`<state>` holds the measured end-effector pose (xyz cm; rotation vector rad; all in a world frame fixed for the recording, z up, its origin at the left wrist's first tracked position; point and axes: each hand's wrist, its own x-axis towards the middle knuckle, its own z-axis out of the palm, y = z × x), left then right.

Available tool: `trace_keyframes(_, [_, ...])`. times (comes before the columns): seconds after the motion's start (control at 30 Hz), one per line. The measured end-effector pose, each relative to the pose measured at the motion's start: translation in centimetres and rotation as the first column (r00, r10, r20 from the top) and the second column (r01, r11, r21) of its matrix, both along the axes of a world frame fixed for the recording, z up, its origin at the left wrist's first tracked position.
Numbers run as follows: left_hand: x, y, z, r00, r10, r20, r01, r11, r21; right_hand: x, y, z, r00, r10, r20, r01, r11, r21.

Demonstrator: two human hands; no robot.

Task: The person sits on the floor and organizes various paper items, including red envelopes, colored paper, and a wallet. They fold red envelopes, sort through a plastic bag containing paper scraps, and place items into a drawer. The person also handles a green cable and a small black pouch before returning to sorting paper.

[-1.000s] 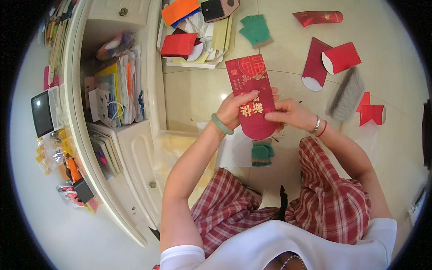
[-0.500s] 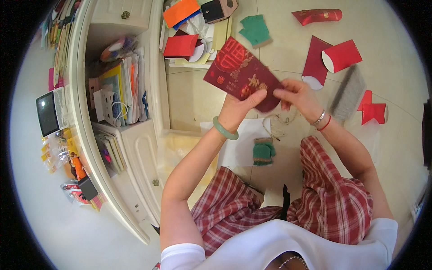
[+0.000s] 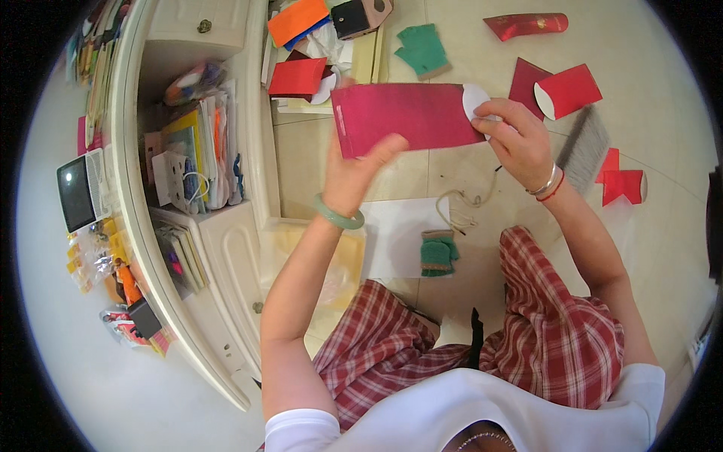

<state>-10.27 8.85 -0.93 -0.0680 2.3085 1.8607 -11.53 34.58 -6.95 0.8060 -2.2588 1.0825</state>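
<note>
A dark red paper envelope point(image 3: 410, 117) is stretched level between my two hands, its plain side up. My left hand point(image 3: 352, 172) grips its left end, thumb lying on top and fingers behind. At the other end my right hand point(image 3: 521, 139) pinches the white inside of the rounded flap between thumb and fingers. Beyond my right hand, on the tiled floor, a bright red envelope point(image 3: 574, 92) with a white flap overlaps another dark red envelope point(image 3: 523, 79). The bristles of a grey brush point(image 3: 585, 151) lie close to my right wrist.
Green fingerless gloves point(image 3: 438, 254) rest by a white sheet point(image 3: 395, 222) and a cord point(image 3: 463, 215). Another green glove point(image 3: 423, 50) lies farther off. At the left stands a white cabinet point(image 3: 233, 248) with folders. A red envelope point(image 3: 297, 77) tops a pile of papers.
The envelope has been turned over from its printed face to its plain side, and lies more level. My left hand moved left; my right hand moved slightly right and up, onto the flap.
</note>
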Motion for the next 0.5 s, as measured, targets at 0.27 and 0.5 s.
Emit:
trace_keyframes(0.27, [1.0,1.2,-0.3,0.862,-0.476,-0.175,0.191,0.624,-0.758,-0.1,0.3,-0.9,0.996,0.084,-0.008,-0.084,0.996,0.006])
trace_keyframes(0.5, [1.1,2.1,-1.7,0.916,-0.371,0.154,0.388,0.916,-0.1,0.8,0.2,-0.3,0.962,0.198,0.187,-0.141,0.949,-0.282])
